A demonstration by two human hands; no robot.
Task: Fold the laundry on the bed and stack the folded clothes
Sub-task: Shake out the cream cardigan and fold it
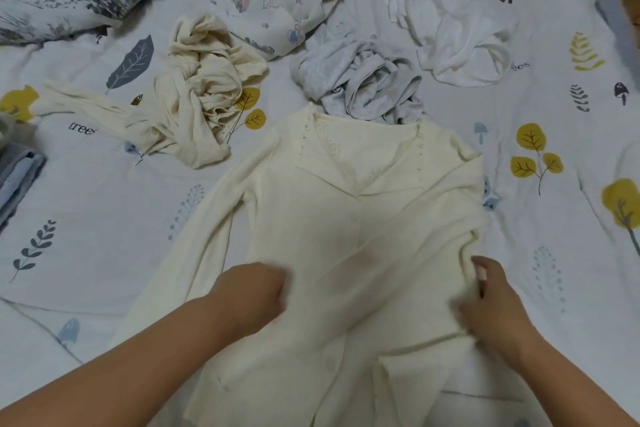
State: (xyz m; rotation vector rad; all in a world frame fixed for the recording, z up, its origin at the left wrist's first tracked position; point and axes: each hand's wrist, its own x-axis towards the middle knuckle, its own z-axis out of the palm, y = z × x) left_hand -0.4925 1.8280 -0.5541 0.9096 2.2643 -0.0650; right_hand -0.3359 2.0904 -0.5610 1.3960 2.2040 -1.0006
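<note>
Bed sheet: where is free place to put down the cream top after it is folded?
Free sheet lies left of the cream top, between its sleeve and the folded blue-grey stack. Another bare strip lies right of the top. Beyond the collar it is crowded: beige garment, grey garment, white garment.

The bed sheet (104, 204) carries the printed word "trees" left of the cream top (329, 218); right of that top, the same word shows partly, as "ees".
</note>
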